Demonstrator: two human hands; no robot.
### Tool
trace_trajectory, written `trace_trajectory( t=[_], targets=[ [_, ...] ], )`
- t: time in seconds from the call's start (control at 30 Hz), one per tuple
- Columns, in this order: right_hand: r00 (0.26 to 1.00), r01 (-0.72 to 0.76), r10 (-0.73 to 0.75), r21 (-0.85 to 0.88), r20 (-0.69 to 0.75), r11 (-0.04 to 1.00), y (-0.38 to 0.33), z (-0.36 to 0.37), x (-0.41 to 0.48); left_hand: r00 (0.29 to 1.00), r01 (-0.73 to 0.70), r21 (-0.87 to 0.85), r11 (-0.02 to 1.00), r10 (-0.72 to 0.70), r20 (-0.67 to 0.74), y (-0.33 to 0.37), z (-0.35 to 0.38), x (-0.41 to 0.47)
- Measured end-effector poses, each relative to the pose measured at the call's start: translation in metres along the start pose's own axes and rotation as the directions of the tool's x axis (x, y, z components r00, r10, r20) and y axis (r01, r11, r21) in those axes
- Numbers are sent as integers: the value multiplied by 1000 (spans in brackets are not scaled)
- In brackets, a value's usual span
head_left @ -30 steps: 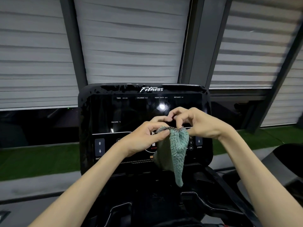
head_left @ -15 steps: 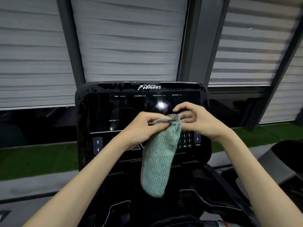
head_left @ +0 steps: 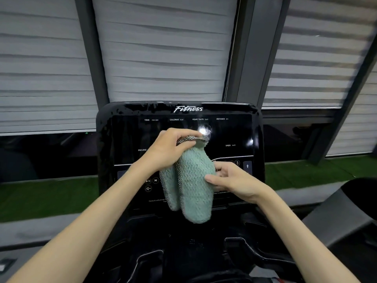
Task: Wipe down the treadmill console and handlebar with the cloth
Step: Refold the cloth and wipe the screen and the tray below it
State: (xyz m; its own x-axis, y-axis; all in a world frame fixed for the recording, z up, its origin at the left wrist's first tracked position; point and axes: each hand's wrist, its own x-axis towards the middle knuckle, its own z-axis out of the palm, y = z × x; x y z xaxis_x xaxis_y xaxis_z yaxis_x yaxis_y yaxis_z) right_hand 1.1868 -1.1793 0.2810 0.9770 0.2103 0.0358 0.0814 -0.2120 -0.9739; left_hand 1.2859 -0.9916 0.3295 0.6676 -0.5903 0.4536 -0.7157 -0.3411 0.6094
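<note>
The left hand (head_left: 169, 148) was clenched around the top hem of a pale green, knitted-looking cloth with a grey mesh border (head_left: 191, 180), thumb and fingers pinching the gathered edge so that the fabric hung down from the fist in two soft folds. The right hand (head_left: 232, 180) sat lower and to the right, its thumb lying across the front of the cloth at mid height and its fingers curled behind the fabric, so it gripped the hanging part from the side. Both bare forearms reached in from the bottom corners of the head view.

The cloth hung in the air in front of the lower middle of the glossy black treadmill console (head_left: 126, 139); whether it brushed the panel could not be told. The console stood upright and faced the person, with the white word "Fitness" (head_left: 188, 109) along its top edge and small white labels for time, calories, heart rate and distance beneath it. A bright light spot (head_left: 202, 131) reflected off the screen just beside the left fingertips. Round media buttons (head_left: 152, 180) showed to the left of the cloth.

Below the console lay black moulded trays and handle parts (head_left: 255, 256). Behind it rose grey window frames (head_left: 257, 48) with pale pleated blinds (head_left: 163, 48), and a strip of green turf (head_left: 40, 199) ran on either side.
</note>
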Motion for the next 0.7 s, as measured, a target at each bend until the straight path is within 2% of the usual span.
trace_trajectory(
  t=[0.1, 0.2, 0.3, 0.37, 0.43, 0.5, 0.53, 0.6, 0.67, 0.7],
  targets=[
    [999, 12, -11, 42, -31, 999, -2, 1, -4, 998, 56, 81, 995, -57, 11, -13, 0, 0],
    [1000, 5, -4, 51, -21, 999, -5, 1, -9, 996, 89, 65, 994, -88, -14, -27, 10, -2],
    [999, 37, -36, -30, 31, 999, -12, 5, -10, 991, 135, 3, 991, -135, 6, -34, 16, -6],
    [999, 39, -40, -80, -13, 996, -18, 6, -10, 978, 194, 21, 981, -195, 77, -36, 18, -9],
    [998, 23, -29, -109, -55, 994, -21, 5, -10, 970, 235, 15, 972, -235, 67, -34, 18, -12],
    [995, -5, -8, -130, -101, 991, -20, 3, -7, 978, 205, -119, 972, -207, -9, -27, 18, -18],
    [992, -23, 6, -131, -129, 991, -18, 3, -6, 983, 180, -234, 955, -184, 5, -22, 19, -22],
    [986, -47, 31, -93, -167, 995, -16, 3, -2, 976, 182, -354, 917, -127, 174, -14, 25, -34],
    [985, -55, 46, -47, -168, 997, -14, 1, 0, 938, 197, -277, 940, -99, 331, -14, 36, -44],
    [985, -59, 51, -43, -162, 997, -15, 0, 0, 934, 200, -234, 952, -113, 338, -18, 42, -47]
  ],
)
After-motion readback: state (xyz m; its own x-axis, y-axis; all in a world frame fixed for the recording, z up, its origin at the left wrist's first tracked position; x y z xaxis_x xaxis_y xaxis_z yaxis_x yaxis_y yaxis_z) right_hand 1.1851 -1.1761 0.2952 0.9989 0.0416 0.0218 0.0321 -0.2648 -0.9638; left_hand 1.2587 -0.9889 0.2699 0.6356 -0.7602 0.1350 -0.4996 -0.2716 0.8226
